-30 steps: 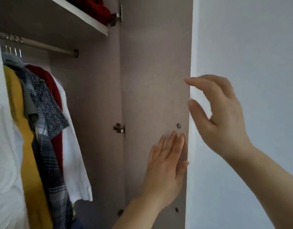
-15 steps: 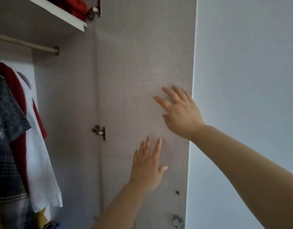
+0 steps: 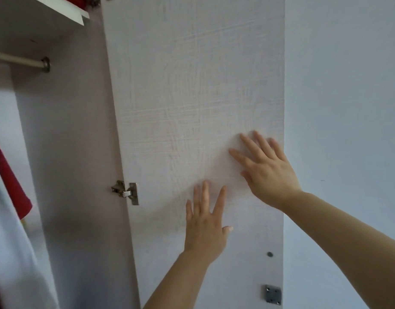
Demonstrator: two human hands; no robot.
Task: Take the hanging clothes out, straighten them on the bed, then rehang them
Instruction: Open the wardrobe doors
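At the far left the hanging clothes [image 3: 12,188] are seen below the rail [image 3: 18,61], not yet taken out. The open wardrobe door [image 3: 192,85] is pressed by the left hand [image 3: 204,226] and the right hand [image 3: 268,172], both flat, fingers spread, nothing held; next, the garments must probably be reached leftward. A pale wall [image 3: 348,108] is at the right.

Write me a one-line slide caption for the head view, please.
Left hand and right hand flat against the inside of the open wardrobe door, hanging clothes at left edge.
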